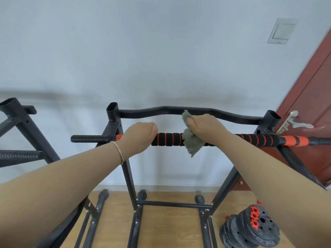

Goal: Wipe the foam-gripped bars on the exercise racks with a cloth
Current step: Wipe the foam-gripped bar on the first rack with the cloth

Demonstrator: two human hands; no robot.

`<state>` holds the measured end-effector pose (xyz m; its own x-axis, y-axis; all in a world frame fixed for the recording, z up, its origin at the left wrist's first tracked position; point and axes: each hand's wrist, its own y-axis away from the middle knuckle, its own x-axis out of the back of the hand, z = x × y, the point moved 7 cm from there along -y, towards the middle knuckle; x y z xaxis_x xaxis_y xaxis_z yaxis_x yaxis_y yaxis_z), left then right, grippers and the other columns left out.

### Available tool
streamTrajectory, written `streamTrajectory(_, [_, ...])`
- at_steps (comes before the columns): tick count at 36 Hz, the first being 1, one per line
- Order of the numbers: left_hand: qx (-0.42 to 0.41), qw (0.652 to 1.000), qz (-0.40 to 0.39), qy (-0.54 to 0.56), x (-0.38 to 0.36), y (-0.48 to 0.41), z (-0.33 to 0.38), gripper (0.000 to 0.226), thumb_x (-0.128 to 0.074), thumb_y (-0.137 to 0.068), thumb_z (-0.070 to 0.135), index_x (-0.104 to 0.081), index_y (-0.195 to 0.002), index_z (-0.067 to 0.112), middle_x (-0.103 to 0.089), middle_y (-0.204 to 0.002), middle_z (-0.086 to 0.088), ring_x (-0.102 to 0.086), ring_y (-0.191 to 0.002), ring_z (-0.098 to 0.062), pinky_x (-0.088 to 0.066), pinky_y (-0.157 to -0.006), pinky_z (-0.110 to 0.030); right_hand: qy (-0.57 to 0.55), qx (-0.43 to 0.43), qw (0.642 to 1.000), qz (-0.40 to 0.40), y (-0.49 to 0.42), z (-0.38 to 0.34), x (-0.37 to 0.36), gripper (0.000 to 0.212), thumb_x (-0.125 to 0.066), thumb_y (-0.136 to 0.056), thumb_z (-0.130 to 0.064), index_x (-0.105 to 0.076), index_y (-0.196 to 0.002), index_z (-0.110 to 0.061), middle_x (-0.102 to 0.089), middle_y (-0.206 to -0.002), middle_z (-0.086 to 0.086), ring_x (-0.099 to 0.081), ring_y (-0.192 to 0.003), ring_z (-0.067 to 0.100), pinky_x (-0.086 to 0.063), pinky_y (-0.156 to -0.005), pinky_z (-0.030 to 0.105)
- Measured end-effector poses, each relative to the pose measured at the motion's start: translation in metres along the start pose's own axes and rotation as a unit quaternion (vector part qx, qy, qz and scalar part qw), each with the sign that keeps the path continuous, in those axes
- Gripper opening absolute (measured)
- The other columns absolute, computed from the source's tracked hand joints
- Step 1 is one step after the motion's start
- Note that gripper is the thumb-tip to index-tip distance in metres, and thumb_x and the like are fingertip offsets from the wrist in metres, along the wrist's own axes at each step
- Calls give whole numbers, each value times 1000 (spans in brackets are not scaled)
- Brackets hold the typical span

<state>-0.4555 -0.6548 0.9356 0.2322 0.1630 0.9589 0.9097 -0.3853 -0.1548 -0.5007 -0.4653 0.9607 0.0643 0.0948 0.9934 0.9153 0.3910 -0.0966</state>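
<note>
A bar with black foam grips and orange stripes (168, 139) lies across the black exercise rack (114, 126) in front of me. My left hand (139, 136) grips the bar near its left end, fingers curled over it. My right hand (206, 126) holds a grey cloth (192, 142) wrapped over the middle of the bar, one corner sticking up, the rest hanging below. More foam grip (258, 138) shows to the right of my right hand. The bar's threaded black end (86, 138) juts out left of the rack.
A second black rack (19, 115) with another threaded bar end (19, 154) stands at the left. Black weight plates with orange collars (250, 228) are stacked on the wooden floor at the lower right. A red-brown door (308, 104) with a metal handle is at the right.
</note>
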Motion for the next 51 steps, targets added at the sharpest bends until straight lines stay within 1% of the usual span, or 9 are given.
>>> streamTrajectory(5, [34,998,22,43,7,-17,-11,26,-58,-86,4,-57,-112,7,-66,-104,-6,-65,-86,-25,-56,-75,-39,-49,34,993,102,28,22,13,45,-21,-103,-38,-49,-75,-16,-54,-67,-2,-55,-66,22,-38,-64,35])
streamTrajectory(10, [-25,999,-38,20,13,-30,36,18,-53,-88,7,-51,-105,9,-58,-91,-3,-54,-78,-26,-48,-64,-35,46,35,995,87,38,13,-12,34,-31,-103,-43,-42,-79,-21,-45,-68,-7,-52,-67,19,-49,-60,38])
streamTrajectory(17, [-9,998,-15,-58,11,-20,59,18,-53,-88,12,-48,-104,17,-42,-70,2,-53,-63,-24,-46,-56,-30,163,34,984,69,35,12,-30,16,-56,-89,-25,-63,-95,-13,-43,-60,-1,-42,-47,21,-25,-45,22])
streamTrajectory(22, [-16,996,10,-89,13,-18,60,17,-53,-87,11,-50,-103,15,-42,-71,2,-49,-59,-22,-44,-52,-29,88,-9,994,69,15,12,-19,52,-20,-105,-31,-46,-63,-12,-43,-56,0,-46,-54,23,-27,-50,28])
streamTrajectory(28, [-25,993,23,-116,14,-14,60,12,-55,-85,11,-55,-97,14,-40,-69,0,-45,-54,-21,-39,-48,-27,-45,-58,996,-56,4,21,-15,35,-26,-105,-20,-47,-80,-9,-49,-71,4,-52,-79,28,-45,-72,38])
streamTrajectory(35, [1,994,-13,-107,17,-21,59,17,-53,-85,7,-52,-99,16,-49,-75,1,-53,-63,-22,-38,-52,-28,-65,-59,986,139,49,69,35,27,-27,-106,-17,-50,-97,-5,-45,-61,5,-54,-55,32,-43,-52,37])
streamTrajectory(40, [-19,996,9,-84,39,-41,88,18,-57,-82,7,-53,-98,14,-47,-78,0,-53,-68,-23,-38,-52,-30,-21,-81,989,119,74,111,28,52,-19,-104,-39,-63,-90,-16,-65,-79,2,-62,-76,22,-52,-74,42])
streamTrajectory(48, [-48,998,-50,-14,32,-78,130,25,-53,-88,10,-45,-111,16,-43,-72,0,-51,-70,-25,-41,-55,-33,57,-19,985,160,85,100,5,35,-42,-102,-42,-58,-85,-15,-57,-76,-2,-53,-71,19,-46,-67,36])
streamTrajectory(51, [-56,997,-33,-31,27,-78,132,22,-52,-87,10,-43,-106,15,-43,-69,0,-52,-66,-25,-42,-54,-33,120,18,982,141,76,100,-1,17,-65,-86,-30,-63,-86,-13,-56,-66,1,-53,-56,24,-48,-49,36])
